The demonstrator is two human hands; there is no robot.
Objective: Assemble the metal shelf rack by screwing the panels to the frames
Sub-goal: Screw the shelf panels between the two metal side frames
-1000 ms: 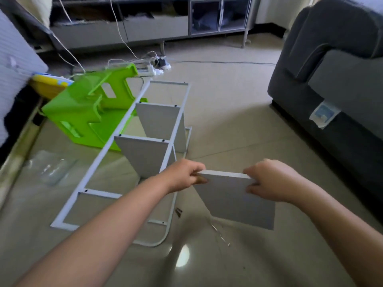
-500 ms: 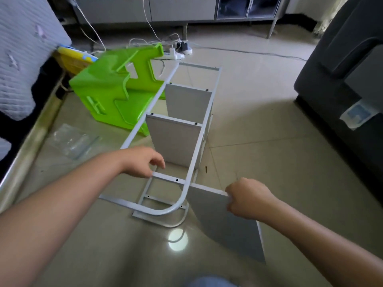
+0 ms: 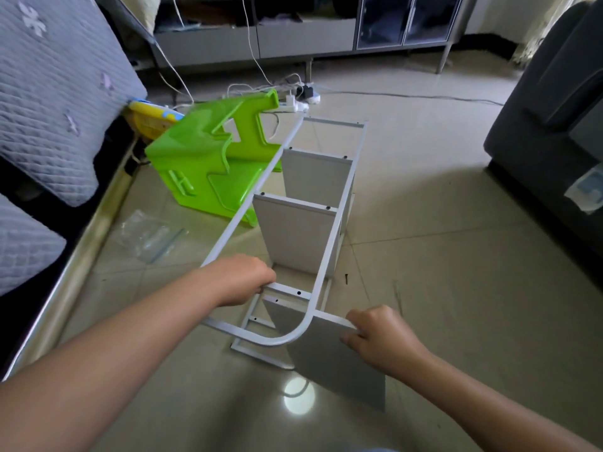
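The white metal rack frame (image 3: 248,203) lies lengthwise on the tiled floor, running away from me. Two grey panels (image 3: 298,236) stand fixed between its upper and lower frames. My left hand (image 3: 243,283) grips the near crossbar (image 3: 290,291) of the upper frame. My right hand (image 3: 380,337) holds the top edge of a loose grey panel (image 3: 332,360), which stands slanted under the frame's curved near end. A dark screw (image 3: 346,278) lies on the floor just right of the frame.
A green plastic stool (image 3: 208,158) lies tipped against the frame's left side. A clear plastic bag (image 3: 148,234) lies on the floor at left, beside a bed edge (image 3: 75,256). A dark sofa (image 3: 551,132) fills the right. Cables and a power strip (image 3: 300,99) lie beyond.
My left hand let go of the loose panel and took hold of the frame's near crossbar. My right hand moved the panel left, sliding it in under the frame's curved end.
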